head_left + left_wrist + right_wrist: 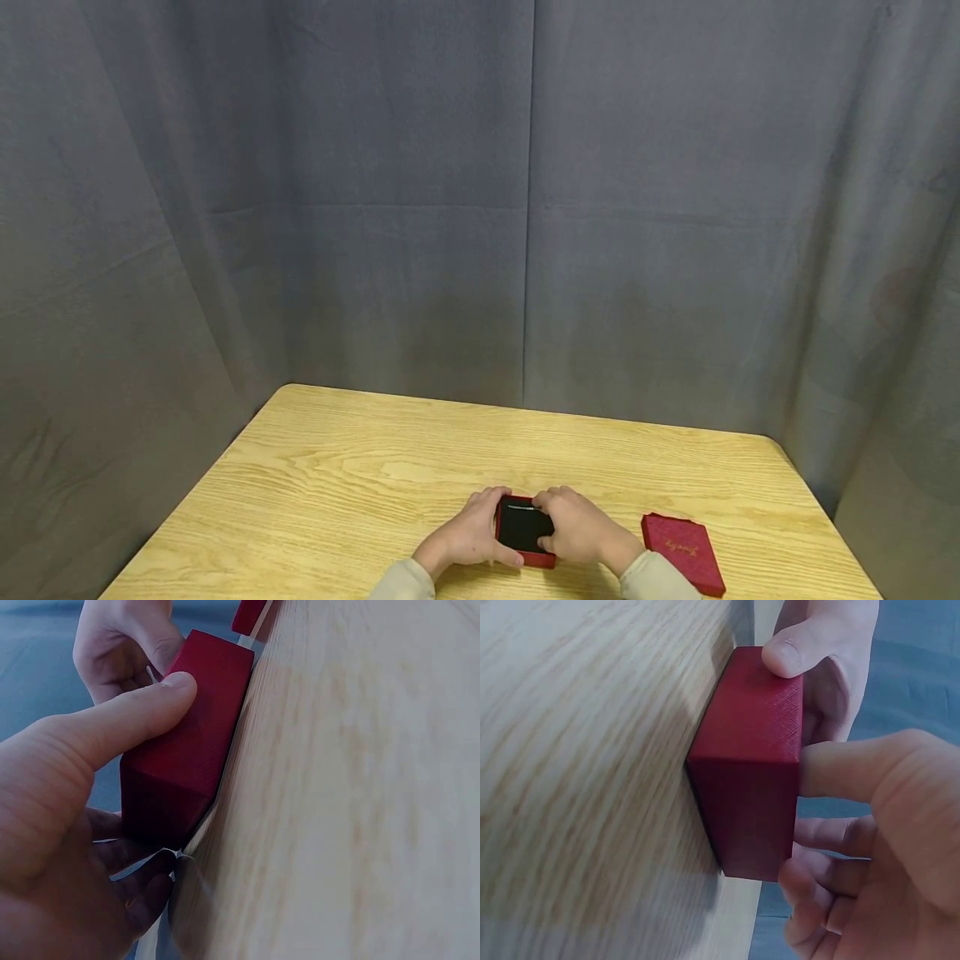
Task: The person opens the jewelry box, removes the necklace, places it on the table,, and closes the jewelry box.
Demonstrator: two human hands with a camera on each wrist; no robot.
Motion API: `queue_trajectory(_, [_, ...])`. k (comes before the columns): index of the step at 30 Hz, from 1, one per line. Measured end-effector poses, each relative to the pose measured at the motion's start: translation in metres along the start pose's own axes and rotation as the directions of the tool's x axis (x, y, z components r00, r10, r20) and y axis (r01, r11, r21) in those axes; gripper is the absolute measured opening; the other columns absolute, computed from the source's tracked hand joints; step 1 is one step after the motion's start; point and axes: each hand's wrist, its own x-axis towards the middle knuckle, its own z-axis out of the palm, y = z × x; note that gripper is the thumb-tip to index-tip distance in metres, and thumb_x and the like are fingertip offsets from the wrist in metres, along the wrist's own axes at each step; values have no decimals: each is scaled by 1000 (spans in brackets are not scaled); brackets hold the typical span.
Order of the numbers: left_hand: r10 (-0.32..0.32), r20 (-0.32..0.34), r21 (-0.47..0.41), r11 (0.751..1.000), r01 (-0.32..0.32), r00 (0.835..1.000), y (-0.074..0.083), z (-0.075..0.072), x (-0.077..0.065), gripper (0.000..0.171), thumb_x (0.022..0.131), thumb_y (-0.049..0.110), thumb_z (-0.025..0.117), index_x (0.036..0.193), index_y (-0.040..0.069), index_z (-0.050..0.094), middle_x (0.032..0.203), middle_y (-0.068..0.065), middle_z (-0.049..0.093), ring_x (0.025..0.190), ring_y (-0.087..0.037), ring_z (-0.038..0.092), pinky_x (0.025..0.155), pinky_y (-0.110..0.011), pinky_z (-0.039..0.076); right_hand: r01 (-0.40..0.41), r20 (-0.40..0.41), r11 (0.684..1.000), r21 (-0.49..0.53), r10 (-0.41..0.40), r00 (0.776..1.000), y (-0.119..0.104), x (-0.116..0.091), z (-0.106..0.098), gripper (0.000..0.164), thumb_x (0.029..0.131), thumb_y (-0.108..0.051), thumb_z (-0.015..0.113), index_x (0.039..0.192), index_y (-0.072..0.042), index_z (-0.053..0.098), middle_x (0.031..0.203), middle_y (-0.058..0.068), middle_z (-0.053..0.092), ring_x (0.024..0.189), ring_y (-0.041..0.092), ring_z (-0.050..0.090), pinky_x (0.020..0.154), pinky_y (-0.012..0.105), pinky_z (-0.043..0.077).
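A small red gift box (538, 560) sits on the table with its top off. Inside it lies a black insert (522, 530) with a thin silvery strip (521, 507) near its far edge. My left hand (474, 531) grips the box from the left, thumb (154, 712) along the near wall and fingers around the far side. From the right, my right hand (581, 527) reaches over the rim, its thumb and forefinger bent onto the insert. In the right wrist view the box wall (746, 817) hides those fingertips.
To the right lies the red lid (684, 552) with gold lettering, close to my right sleeve (660, 577). The light wooden table (360, 467) reaches back to grey curtains (405, 250), which also stand at both sides.
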Motion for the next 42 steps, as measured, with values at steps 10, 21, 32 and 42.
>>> queue_trajectory(10, [15,10,-15,1000,-15,1000,-1,-2,0,91,66,36,85,138,7,39,121,3,48,106,-16,39,92,-41,38,20,-61,1000,19,-19,998,1,-1,-1,32,80,-9,74,108,0,62,95,2,61,85,15,55,74,35,49])
queue_trajectory(21, [8,0,-17,1000,-8,1000,1,-1,-1,92,65,34,87,139,5,38,121,3,48,106,-16,38,93,-40,38,9,-98,999,44,-4,995,6,0,3,29,80,-11,73,106,-2,65,89,-4,58,82,11,53,73,34,49])
queue_trajectory(32, [9,1,5,1000,-9,1000,0,-1,1,92,65,35,87,138,6,39,122,2,49,107,-16,38,93,-41,37,17,-122,992,124,-1,993,7,-1,0,17,84,-9,68,100,-4,66,86,-5,53,79,10,50,68,30,46])
queue_trajectory(42, [14,3,6,1000,-14,1000,0,-2,1,92,65,36,86,138,6,39,120,4,49,110,-17,39,95,-42,36,10,-97,989,150,4,995,11,-2,-2,14,87,-10,64,102,-11,63,90,-6,53,83,12,52,71,33,46])
